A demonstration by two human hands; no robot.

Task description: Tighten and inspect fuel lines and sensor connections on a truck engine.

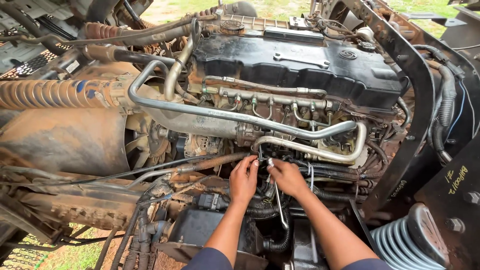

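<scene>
While both hands worked low on the engine:
Left hand: fingers pinched on a fitting, not yet freed.
Right hand: gripped a wrench, handle hanging down.

Hands: 2, left, right.
Wrench: 1, under right hand.
Engine cover, black: 1.
Filler cap: 1.
Long steel pipes: 2, upper, lower.
Ribbed rusty hose: 1.
Connector, black: 1.
Corrugated grey duct: 1.
Injector lines on rail: several, exact count unclear.
</scene>
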